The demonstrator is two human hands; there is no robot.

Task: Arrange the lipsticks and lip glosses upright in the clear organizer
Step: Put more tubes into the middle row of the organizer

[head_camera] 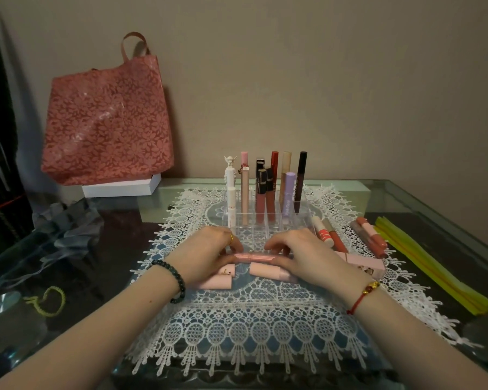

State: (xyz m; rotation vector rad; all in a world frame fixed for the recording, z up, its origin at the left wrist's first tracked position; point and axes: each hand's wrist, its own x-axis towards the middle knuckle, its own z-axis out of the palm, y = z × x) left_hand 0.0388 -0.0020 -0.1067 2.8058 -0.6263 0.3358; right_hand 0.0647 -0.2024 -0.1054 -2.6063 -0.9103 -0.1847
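A clear organizer [268, 230] stands on the lace mat, with several lipsticks and lip glosses [265, 190] upright in its back rows. My left hand [206, 256] and my right hand [307, 254] hold the two ends of a pink lipstick tube [252, 257] lying level just in front of the organizer. Below my hands lie a pink box [268, 271] and pink boxes [221, 277] partly hidden by my left hand. To the right lie loose lip glosses [331, 235], more glosses [371, 236] and a long pink box [364, 264].
A white lace mat [251, 327] covers the glass table. A red floral bag [107, 119] leans on the wall over a white box [121, 188] at back left. Yellow strips [431, 266] lie at right. Grey plastic [65, 229] and a yellow cord [48, 302] lie at left.
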